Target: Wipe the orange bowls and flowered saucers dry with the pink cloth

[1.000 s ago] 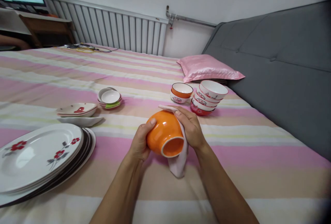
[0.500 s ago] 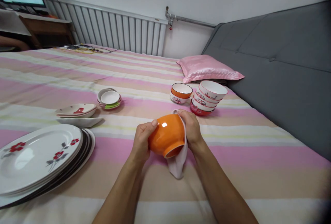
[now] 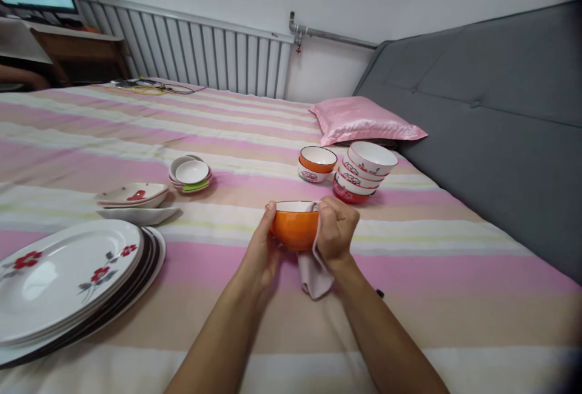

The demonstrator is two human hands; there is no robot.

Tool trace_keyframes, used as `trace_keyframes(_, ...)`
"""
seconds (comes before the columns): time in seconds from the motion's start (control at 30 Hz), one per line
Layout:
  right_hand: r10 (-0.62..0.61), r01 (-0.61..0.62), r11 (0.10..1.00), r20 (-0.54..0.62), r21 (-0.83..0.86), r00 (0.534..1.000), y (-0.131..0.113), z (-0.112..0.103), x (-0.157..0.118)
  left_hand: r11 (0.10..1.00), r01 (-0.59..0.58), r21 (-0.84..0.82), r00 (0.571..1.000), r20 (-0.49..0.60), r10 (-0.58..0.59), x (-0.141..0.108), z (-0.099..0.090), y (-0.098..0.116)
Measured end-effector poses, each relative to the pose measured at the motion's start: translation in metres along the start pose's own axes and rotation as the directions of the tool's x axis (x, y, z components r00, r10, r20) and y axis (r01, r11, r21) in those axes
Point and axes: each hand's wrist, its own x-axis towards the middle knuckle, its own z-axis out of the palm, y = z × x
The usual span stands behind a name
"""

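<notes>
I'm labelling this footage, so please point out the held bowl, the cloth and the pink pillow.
Orange bowl [image 3: 295, 230]: head view, outer side.
Cloth [image 3: 314, 277]: head view, hanging part.
Pink pillow [image 3: 364, 118]: head view, top.

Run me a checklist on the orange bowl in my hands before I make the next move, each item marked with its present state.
1. Left hand on the orange bowl, thumb at the rim: ok.
2. Bowl upright, opening up: ok.
3. Right hand free of the cloth: not ok, it grips it at the bowl's side.
4. Bowl's inside clean and dry: cannot tell, mostly out of view.
5. Bowl apart from the plate stack: ok.
</notes>
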Motion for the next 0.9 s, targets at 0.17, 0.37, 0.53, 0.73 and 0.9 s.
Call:
trace_keyframes(0.17,-0.298,0.32,0.932,0.144,-0.171,0.944,0.006,-0.007,-0.003,0.967,0.255,-0.009,0.963,0.093,-0.253,-0.005,-0.004,0.013)
trace_keyframes(0.37,-0.206,0.242,0.953,0.191,-0.184,0.96,-0.003,-0.007,-0.004,0.978,0.21,0.015,0.977,-0.04,-0.209,-0.005,-0.005,0.012)
trace_keyframes(0.53,0.179,-0.179,0.984,-0.057,0.004,0.982,0.016,-0.01,0.02,0.98,-0.099,0.172,0.975,-0.179,0.13,0.001,-0.01,0.001)
trace_keyframes(0.73,0.553,-0.376,0.76,-0.223,0.531,0.802,0.062,-0.042,0.045,0.919,-0.203,0.337,0.913,-0.273,0.302,0.005,-0.019,0.002)
trace_keyframes(0.9,0.635,-0.366,0.685,-0.269,0.63,0.724,0.074,-0.05,0.048,0.943,-0.17,0.287,0.944,-0.226,0.239,0.006,-0.02,-0.002)
